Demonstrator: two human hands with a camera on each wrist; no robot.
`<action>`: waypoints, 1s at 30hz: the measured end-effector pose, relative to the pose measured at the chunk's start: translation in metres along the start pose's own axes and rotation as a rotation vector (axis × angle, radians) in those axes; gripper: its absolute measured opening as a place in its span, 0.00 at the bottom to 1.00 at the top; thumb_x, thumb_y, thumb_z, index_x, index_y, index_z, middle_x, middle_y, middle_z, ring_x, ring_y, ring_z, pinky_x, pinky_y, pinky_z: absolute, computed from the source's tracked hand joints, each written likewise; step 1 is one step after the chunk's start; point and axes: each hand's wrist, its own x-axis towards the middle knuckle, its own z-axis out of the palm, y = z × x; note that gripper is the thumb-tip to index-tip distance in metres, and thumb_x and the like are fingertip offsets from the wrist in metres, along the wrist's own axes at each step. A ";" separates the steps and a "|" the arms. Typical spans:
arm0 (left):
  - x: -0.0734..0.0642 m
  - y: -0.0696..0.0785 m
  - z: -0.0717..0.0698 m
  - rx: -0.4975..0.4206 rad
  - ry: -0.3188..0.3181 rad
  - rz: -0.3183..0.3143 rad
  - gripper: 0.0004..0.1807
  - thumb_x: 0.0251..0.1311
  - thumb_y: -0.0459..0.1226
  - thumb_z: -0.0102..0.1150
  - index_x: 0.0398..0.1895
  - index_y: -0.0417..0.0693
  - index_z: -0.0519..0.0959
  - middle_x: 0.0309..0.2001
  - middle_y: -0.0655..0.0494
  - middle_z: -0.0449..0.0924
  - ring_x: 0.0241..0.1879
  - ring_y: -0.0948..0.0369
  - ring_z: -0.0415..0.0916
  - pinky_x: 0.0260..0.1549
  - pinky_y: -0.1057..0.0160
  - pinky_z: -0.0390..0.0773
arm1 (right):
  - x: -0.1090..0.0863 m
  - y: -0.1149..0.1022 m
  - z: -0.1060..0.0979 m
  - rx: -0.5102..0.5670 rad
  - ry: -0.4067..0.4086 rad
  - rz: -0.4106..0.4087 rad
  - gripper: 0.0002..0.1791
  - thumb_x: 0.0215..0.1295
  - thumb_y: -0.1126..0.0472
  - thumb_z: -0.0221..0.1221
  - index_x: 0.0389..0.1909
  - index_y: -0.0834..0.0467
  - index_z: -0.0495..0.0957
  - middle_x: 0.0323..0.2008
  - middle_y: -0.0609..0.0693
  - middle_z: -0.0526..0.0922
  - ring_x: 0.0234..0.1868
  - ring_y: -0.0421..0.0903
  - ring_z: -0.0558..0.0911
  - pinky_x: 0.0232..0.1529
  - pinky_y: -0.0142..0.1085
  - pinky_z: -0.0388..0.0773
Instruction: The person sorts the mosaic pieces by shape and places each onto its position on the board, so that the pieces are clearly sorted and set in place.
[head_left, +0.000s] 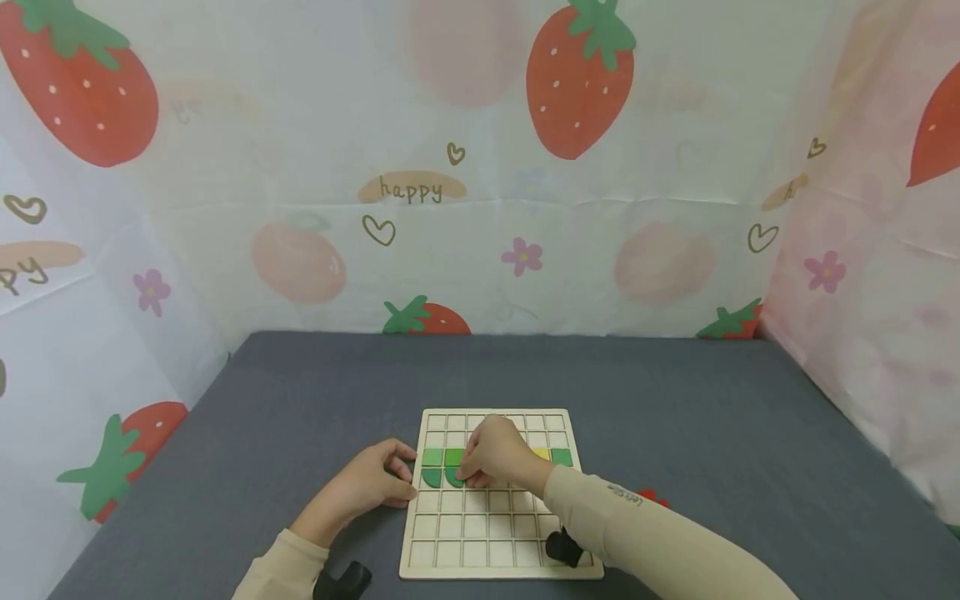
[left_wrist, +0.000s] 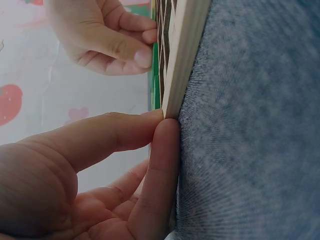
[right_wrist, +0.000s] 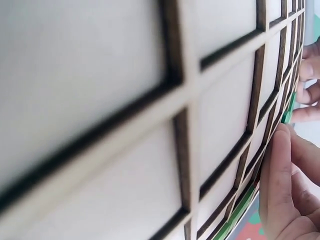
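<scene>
Backdrop: white printed cloth (head_left: 480,275), strawberries, hearts, flowers and "happy" labels, spread behind and along both sides. Worktop (head_left: 225,467): dark grey fabric cover. Gridded board (head_left: 498,573): pale wood, lying flat near the front of the worktop, roughly central, dark-edged cells. My right sleeve (head_left: 660,533), beige, crosses the board's right side. My left sleeve (head_left: 281,571) comes in from the near left.

Right hand (head_left: 495,454): over the board, fingers bent, thumb and fingertips down at the second rounded green piece; can't tell if that grip is pinching it or just touching. Left hand (head_left: 367,479): at the board's left edge, thumb and index pinching the rim. Black fitting at each wrist.

Red item (head_left: 652,497): just past my right sleeve, mostly hidden, can't identify.

Pieces, all in cells. Third row from the far side: light green square (head_left: 432,457) far left, darker green square (head_left: 454,457) next to it, yellow piece (head_left: 542,453) partly covered, green square at right end (head_left: 561,457). Row below: two rounded green pieces (head_left: 431,478), side by side at the left.
</scene>
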 end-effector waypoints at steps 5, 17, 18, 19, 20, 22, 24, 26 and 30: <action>0.001 0.000 0.001 0.003 0.007 0.001 0.26 0.47 0.20 0.66 0.53 0.32 0.74 0.32 0.47 0.73 0.28 0.57 0.76 0.30 0.59 0.84 | -0.001 -0.001 0.000 -0.046 0.004 -0.023 0.06 0.51 0.75 0.70 0.20 0.67 0.83 0.18 0.57 0.85 0.17 0.46 0.84 0.22 0.34 0.84; 0.003 0.000 0.003 0.012 0.013 -0.004 0.27 0.46 0.21 0.67 0.54 0.33 0.74 0.32 0.47 0.73 0.28 0.57 0.76 0.29 0.59 0.84 | -0.006 0.008 -0.026 -0.021 0.024 -0.007 0.03 0.51 0.71 0.71 0.23 0.65 0.85 0.22 0.54 0.87 0.22 0.44 0.85 0.28 0.36 0.85; 0.003 0.000 0.003 0.013 0.013 -0.005 0.27 0.46 0.21 0.67 0.54 0.33 0.74 0.32 0.47 0.73 0.28 0.57 0.76 0.29 0.59 0.84 | -0.008 0.009 -0.031 -0.023 0.028 -0.001 0.03 0.51 0.70 0.71 0.24 0.64 0.86 0.23 0.53 0.87 0.23 0.44 0.85 0.29 0.36 0.85; 0.003 0.000 0.003 0.012 0.014 -0.006 0.27 0.46 0.21 0.67 0.54 0.33 0.74 0.32 0.47 0.73 0.28 0.57 0.76 0.29 0.59 0.84 | -0.010 0.010 -0.036 -0.024 0.028 0.005 0.03 0.50 0.70 0.72 0.25 0.64 0.86 0.23 0.52 0.87 0.24 0.44 0.85 0.30 0.36 0.86; 0.003 0.000 0.003 0.015 0.015 -0.005 0.27 0.46 0.21 0.67 0.54 0.33 0.74 0.32 0.47 0.73 0.28 0.57 0.76 0.29 0.59 0.84 | -0.013 0.012 -0.040 -0.025 0.028 0.011 0.03 0.51 0.69 0.72 0.25 0.63 0.86 0.24 0.52 0.87 0.24 0.44 0.85 0.31 0.37 0.86; 0.003 0.000 0.002 0.017 0.014 -0.004 0.27 0.46 0.21 0.67 0.54 0.33 0.74 0.32 0.47 0.73 0.28 0.57 0.76 0.29 0.59 0.84 | -0.019 0.015 -0.050 -0.019 0.029 0.016 0.04 0.50 0.69 0.72 0.27 0.63 0.87 0.26 0.51 0.87 0.26 0.44 0.86 0.33 0.38 0.86; 0.003 -0.001 0.002 0.020 0.017 -0.007 0.27 0.46 0.21 0.67 0.54 0.33 0.74 0.32 0.47 0.73 0.28 0.58 0.76 0.29 0.59 0.84 | -0.025 0.019 -0.059 -0.026 0.032 0.012 0.04 0.51 0.68 0.72 0.28 0.63 0.87 0.26 0.52 0.87 0.26 0.45 0.86 0.34 0.39 0.86; 0.003 -0.001 0.001 0.023 0.018 -0.008 0.27 0.46 0.21 0.67 0.54 0.33 0.74 0.32 0.47 0.73 0.28 0.57 0.76 0.30 0.59 0.84 | -0.032 0.022 -0.067 -0.034 0.038 0.017 0.05 0.51 0.67 0.73 0.29 0.62 0.87 0.27 0.51 0.87 0.28 0.46 0.86 0.34 0.40 0.86; 0.003 0.000 0.001 0.027 0.019 -0.010 0.28 0.46 0.21 0.67 0.54 0.33 0.74 0.33 0.47 0.73 0.29 0.57 0.76 0.30 0.59 0.84 | -0.045 0.031 -0.083 -0.036 0.068 0.052 0.06 0.51 0.65 0.73 0.31 0.61 0.87 0.29 0.51 0.87 0.30 0.46 0.86 0.35 0.40 0.85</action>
